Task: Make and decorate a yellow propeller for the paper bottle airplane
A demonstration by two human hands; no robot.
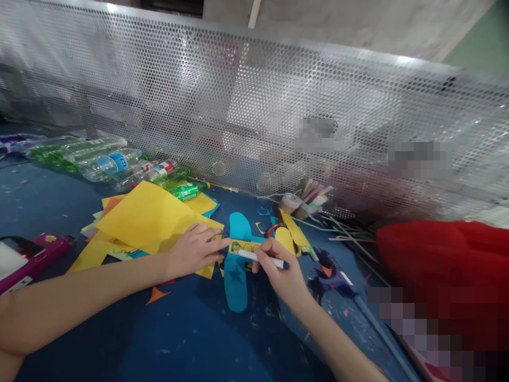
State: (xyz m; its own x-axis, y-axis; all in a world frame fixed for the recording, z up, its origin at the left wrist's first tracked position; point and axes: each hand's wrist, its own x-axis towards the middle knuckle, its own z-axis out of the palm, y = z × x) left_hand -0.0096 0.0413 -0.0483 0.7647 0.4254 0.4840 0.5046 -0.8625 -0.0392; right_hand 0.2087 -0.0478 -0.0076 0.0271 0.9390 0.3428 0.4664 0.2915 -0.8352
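The left hand (pixel 196 246) is open, palm down, fingers loosely spread, with nothing gripped; its index finger reaches to the left end of the yellow strip (pixel 249 247), and the other fingers lie over the edge of the yellow paper (pixel 153 215); the right hand (pixel 280 265) is closed on a white marker (pixel 264 259) in a writing grip, the dark blue end pointing right and the tip pointing left, at the strip near the left index finger; whether the tip presses on it cannot be told.

The blue cut-out (pixel 236 289) lies on the table (pixel 167 339) between the two hands, one rounded wing reaching away from the person and the other toward them, a dark star on the near one; the yellow strip lies across its middle and bears round drawn outlines; the right hand covers part of its right side.

The left forearm comes in low from the left edge, nearly level; the right forearm slants up from the lower right, wrist bent inward; to its right lies a blue glue gun (pixel 340 281); bottles (pixel 113 162) lie beyond the paper.
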